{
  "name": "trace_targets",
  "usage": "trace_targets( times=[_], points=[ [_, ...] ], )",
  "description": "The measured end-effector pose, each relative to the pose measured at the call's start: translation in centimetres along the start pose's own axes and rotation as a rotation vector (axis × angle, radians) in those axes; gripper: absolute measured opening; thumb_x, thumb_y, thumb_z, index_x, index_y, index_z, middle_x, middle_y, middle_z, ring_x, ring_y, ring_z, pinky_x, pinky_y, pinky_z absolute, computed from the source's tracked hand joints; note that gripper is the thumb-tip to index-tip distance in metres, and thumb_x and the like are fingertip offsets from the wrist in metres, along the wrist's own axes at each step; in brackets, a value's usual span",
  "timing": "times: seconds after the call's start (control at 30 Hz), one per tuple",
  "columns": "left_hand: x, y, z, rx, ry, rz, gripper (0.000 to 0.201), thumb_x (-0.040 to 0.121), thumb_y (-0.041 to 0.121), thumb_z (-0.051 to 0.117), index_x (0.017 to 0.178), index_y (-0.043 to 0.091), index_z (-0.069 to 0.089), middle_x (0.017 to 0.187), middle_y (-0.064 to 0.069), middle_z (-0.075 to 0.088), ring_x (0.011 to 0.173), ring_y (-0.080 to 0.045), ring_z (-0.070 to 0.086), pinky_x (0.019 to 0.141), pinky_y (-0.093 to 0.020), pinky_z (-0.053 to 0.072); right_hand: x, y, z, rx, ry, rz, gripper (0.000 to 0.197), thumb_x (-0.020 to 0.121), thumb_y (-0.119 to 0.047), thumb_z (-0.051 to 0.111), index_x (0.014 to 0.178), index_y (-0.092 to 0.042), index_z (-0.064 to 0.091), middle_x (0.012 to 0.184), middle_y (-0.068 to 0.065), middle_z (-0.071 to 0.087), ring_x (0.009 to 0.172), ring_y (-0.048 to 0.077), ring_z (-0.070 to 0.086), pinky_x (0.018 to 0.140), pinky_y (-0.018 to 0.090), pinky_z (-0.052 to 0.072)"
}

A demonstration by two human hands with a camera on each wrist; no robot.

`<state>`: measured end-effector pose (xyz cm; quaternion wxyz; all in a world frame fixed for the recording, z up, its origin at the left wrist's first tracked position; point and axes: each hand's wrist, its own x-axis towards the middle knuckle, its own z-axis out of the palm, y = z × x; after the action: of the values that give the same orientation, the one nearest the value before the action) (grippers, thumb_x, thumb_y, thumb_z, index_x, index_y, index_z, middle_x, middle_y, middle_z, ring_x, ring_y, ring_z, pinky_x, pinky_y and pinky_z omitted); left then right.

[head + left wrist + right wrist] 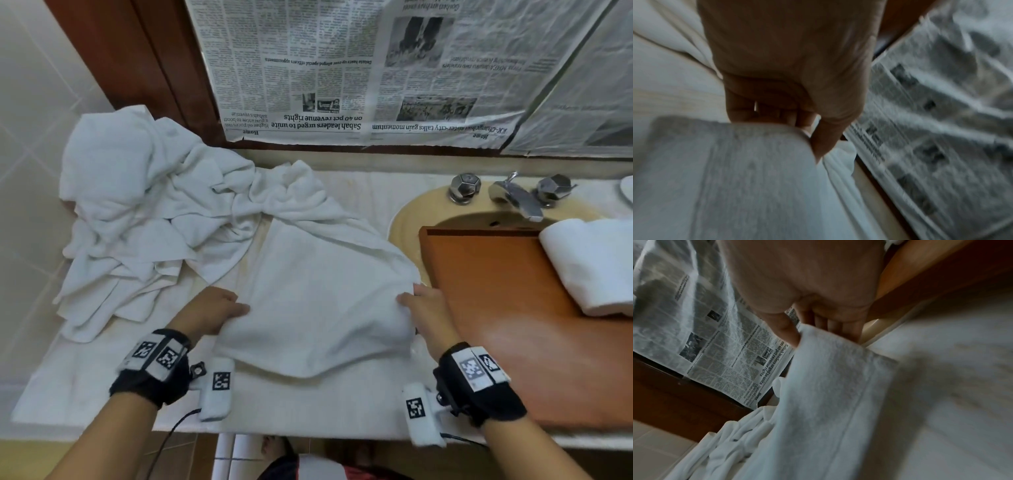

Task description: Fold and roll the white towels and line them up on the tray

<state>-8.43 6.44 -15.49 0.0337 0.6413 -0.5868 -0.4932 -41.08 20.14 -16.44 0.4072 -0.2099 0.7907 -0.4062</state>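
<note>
A white towel (318,301) is spread between my hands over the counter, its near part lifted and sagging. My left hand (219,310) pinches its left corner, thumb on top; the left wrist view shows the thumb (824,139) and curled fingers on the towel's edge (735,162). My right hand (421,308) pinches the right corner beside the tray; in the right wrist view the thumb (785,331) and fingers clamp the towel's hem (828,369). A rolled white towel (592,263) lies at the far right of the orange-brown tray (507,308).
A heap of crumpled white towels (147,212) fills the counter's left, against the tiled wall. The tray rests over the sink (411,219), with chrome taps (513,195) behind. Newspaper (342,68) covers the mirror. The counter's front edge (308,431) is near my wrists.
</note>
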Motion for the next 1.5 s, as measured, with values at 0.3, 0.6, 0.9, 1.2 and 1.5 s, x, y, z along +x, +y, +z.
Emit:
trace_targets(
  times=[0.3, 0.6, 0.9, 1.2, 1.5],
  points=[
    [1.2, -0.9, 2.7, 0.363, 0.089, -0.051, 0.039, 0.084, 0.051, 0.065, 0.073, 0.019, 0.047, 0.077, 0.001, 0.053, 0.072, -0.017, 0.052, 0.064, -0.029, 0.039, 0.5, 0.3, 1.2, -0.569, 0.011, 0.136, 0.038, 0.089, -0.033, 0.06, 0.108, 0.0, 0.056, 0.106, 0.013, 0.061, 0.088, 0.027, 0.054, 0.078, 0.031, 0.046],
    [-0.9, -1.0, -0.1, 0.217, -0.088, -0.048, 0.042, 0.08, 0.015, 0.073, 0.054, 0.016, 0.04, 0.047, 0.003, 0.051, 0.05, -0.015, 0.058, 0.047, -0.022, 0.033, -1.1, -0.1, -0.1, -0.637, 0.07, 0.066, 0.014, 0.079, -0.019, 0.061, 0.078, -0.012, 0.049, 0.074, 0.001, 0.05, 0.063, 0.018, 0.049, 0.054, 0.026, 0.036],
    [2.0, 0.5, 3.3, 0.445, 0.081, -0.015, 0.052, 0.086, 0.054, 0.06, 0.112, 0.009, 0.056, 0.113, -0.008, 0.058, 0.102, -0.026, 0.056, 0.073, -0.029, 0.04, 0.0, -0.9, 4.5, -0.952, -0.006, -0.099, 0.045, 0.086, -0.02, 0.056, 0.128, -0.018, 0.04, 0.134, 0.01, 0.035, 0.126, 0.031, 0.036, 0.095, 0.04, 0.042],
    [-1.0, -1.9, 1.2, 0.5, -0.161, -0.055, 0.04, 0.072, 0.027, 0.076, 0.061, 0.019, 0.039, 0.061, 0.002, 0.049, 0.058, -0.016, 0.048, 0.055, -0.024, 0.033, -2.2, -0.9, 2.4, -0.957, -0.08, -0.155, 0.008, 0.082, -0.017, 0.055, 0.089, -0.013, 0.054, 0.098, 0.005, 0.057, 0.089, 0.024, 0.054, 0.071, 0.031, 0.046],
    [1.3, 0.4, 4.0, 0.4, 0.164, 0.059, 0.044, 0.089, 0.044, 0.06, 0.062, 0.019, 0.036, 0.066, 0.002, 0.041, 0.071, -0.021, 0.048, 0.061, -0.029, 0.032, -2.8, -2.4, 9.8, -1.075, -0.234, -0.429, 0.065, 0.079, -0.047, 0.068, 0.13, -0.019, 0.042, 0.134, 0.007, 0.033, 0.124, 0.029, 0.032, 0.098, 0.041, 0.039]
  ],
)
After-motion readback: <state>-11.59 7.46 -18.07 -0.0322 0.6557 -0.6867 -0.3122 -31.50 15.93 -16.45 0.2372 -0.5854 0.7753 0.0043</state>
